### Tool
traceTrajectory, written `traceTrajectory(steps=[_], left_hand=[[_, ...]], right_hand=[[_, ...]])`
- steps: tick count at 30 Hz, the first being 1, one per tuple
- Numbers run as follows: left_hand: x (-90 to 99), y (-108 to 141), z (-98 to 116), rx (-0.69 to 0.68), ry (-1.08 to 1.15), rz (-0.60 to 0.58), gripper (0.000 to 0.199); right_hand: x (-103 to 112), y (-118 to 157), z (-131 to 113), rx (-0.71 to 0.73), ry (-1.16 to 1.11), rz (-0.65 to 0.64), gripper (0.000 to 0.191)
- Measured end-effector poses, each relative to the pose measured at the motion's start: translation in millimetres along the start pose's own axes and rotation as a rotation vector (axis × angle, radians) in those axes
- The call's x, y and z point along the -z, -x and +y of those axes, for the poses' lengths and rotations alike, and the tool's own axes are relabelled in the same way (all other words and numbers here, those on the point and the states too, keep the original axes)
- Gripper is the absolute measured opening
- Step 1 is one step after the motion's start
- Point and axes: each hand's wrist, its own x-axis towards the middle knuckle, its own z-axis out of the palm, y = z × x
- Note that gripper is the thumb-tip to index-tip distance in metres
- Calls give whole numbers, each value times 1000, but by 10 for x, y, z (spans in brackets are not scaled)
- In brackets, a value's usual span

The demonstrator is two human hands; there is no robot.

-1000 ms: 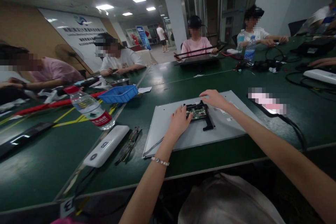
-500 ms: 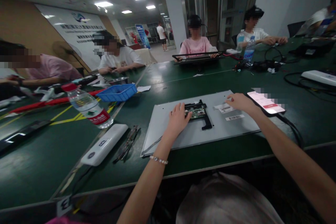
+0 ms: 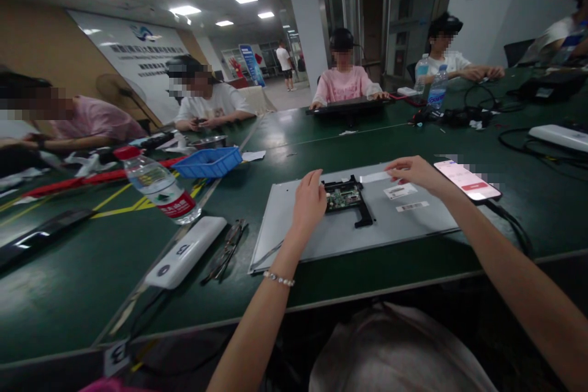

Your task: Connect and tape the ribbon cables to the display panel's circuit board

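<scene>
A flat grey panel [image 3: 285, 220], which looks like the back of a display, lies before me on the green table. On its middle sits a black bracket [image 3: 362, 215] around a green circuit board [image 3: 342, 197]. My left hand [image 3: 310, 201] is at the bracket's left side, fingers extended close together, nothing visible in them. Over the panel's far right part, my right hand [image 3: 413, 173] has its fingers pinched at the end of a pale, tape-like strip [image 3: 373, 177]. Two white labels, one of them a barcode label [image 3: 412, 206], are stuck on the panel below that hand.
A lit phone [image 3: 466, 180] with a cable lies right of the panel. To the left are glasses [image 3: 225, 251], a white power bank [image 3: 186, 252], a water bottle [image 3: 158, 187] and a blue tray [image 3: 209, 162]. Several people sit around the table; one opposite holds a dark panel [image 3: 346, 108].
My right hand has lifted slightly and moved left, and the pale strip now stretches from its fingers toward the bracket. My left hand has drawn its fingers together, off the board.
</scene>
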Motion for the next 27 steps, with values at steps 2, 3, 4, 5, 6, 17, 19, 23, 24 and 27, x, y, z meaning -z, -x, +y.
traceTrajectory(steps=[2, 3, 4, 5, 6, 17, 19, 23, 24, 27], left_hand=[[9, -2, 20, -46, 16, -3, 39], [13, -2, 33, -69, 24, -11, 39], [18, -2, 47, -89, 32, -17, 39], [25, -3, 61, -105, 42, -19, 39], [36, -5, 74, -114, 52, -16, 39], [86, 59, 322, -325, 231, -280, 34], [55, 86, 382, -368, 201, -379, 35], [23, 116, 454, -419, 84, -525, 37], [20, 118, 459, -432, 63, -549, 38], [17, 117, 459, -462, 35, -586, 42]], right_hand=[[-85, 41, -81, 31, -64, -45, 29], [-132, 62, -112, 33, -76, -88, 30], [-180, 80, -134, 30, -71, -138, 29], [-225, 96, -147, 24, -51, -190, 28], [-267, 108, -151, 17, -23, -239, 27], [-364, 137, -113, -62, 37, -426, 25], [-376, 164, -141, -73, 39, -430, 24], [-406, 197, -158, -87, 81, -455, 23], [-407, 196, -151, -89, 88, -460, 23], [-381, 169, -124, -53, 119, -443, 22]])
